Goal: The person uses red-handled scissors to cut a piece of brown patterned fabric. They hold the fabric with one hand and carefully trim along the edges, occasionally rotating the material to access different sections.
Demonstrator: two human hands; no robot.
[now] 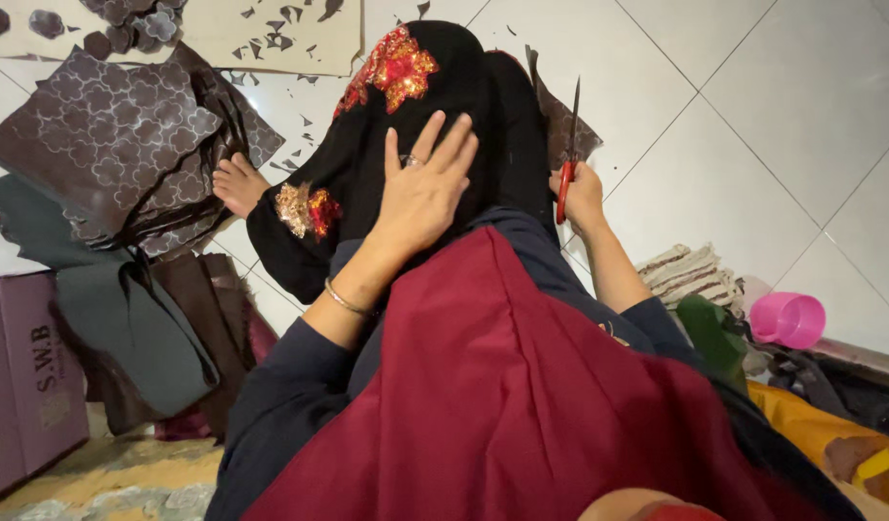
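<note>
Black cloth (483, 116) with red sequin patches, draped over the raised knee above the white tiled floor (753, 125).
Left hand (425, 193) lies flat, fingers spread, apparently pinning the cloth steady; right hand (582, 198) is closed around red-handled scissors (567, 154), blades pointing up at the cloth's edge. Patterned brown fabric pieces (107, 135) and scattered offcuts lie left; pink cup (787, 320) right.

One package is visible: a cardboard box (25, 381) at the lower left edge, standing on the floor. It is rectangular and dull purple, with pale lettering on its side. Dark folded cloth beside it perhaps leans against it.
</note>
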